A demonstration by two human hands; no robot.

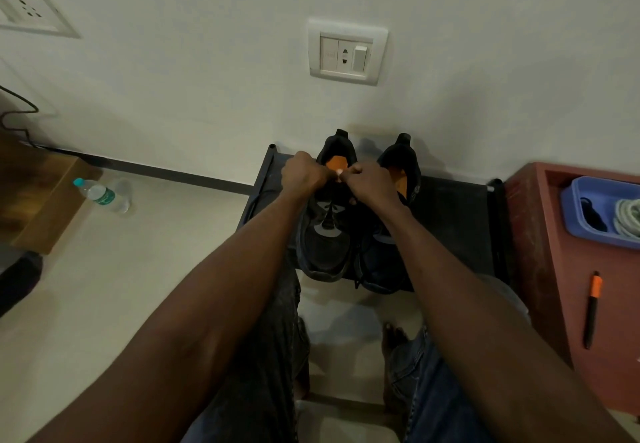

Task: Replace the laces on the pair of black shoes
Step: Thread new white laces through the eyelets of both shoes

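- Fingers of both hands are curled tight and bunched together over the collar of the left-hand shoe (323,231); the left hand (304,174) and right hand (372,179) nearly meet, and something small and pale shows pinched between them at the gap, most likely a lace tip, though it is too small to be sure
- Biggest risk, as I judge it: the black rack (453,221) holding the pair is a low, light-looking shelf, and a hard upward tug on a lace could drag the shoe off its front edge, since both toes already overhang it
- Next: the second shoe (391,235) sits touching the first, so a sideways pull may knock it askew or tip it onto the floor
- Then the lace itself: dark lace on dark upper in dim light makes eyelets hard to read, so a skipped or crossed eyelet could pass unnoticed; whether this lace is old or new I cannot tell
- A loose dark strand hangs by the toes and could snag on the rack edge
- Replacement cord appears coiled in the blue tray (588,231) on the red-brown stand (540,235), well apart from the shoes; reaching for it means letting go of the pinch and losing the threaded end
- Smallest: the pen (593,309) lying loose on that stand could roll off if an elbow brushes it
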